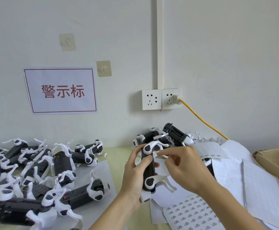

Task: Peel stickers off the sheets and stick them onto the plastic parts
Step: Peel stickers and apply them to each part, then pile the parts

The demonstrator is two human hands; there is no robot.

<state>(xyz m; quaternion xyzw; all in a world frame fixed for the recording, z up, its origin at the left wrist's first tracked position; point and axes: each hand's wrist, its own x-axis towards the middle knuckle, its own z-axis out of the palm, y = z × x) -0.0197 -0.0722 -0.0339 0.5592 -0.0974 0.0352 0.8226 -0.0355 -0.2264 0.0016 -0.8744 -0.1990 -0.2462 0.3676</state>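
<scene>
Fingers of left hand wrapped round black-and-white plastic part mid-bench, right hand pinching a sticker at its top, big pile far left looking done, smaller heap behind plus sticker sheet still to go, roughly halfway probably.

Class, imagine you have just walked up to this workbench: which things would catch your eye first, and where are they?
Probably the two hands at centre: the left hand grips a black-and-white plastic part while the right hand pinches at its upper end. Next, the heap of similar parts at left, and the white wall sign with red characters above it. A yellow cable runs down from the wall socket at right.
</scene>
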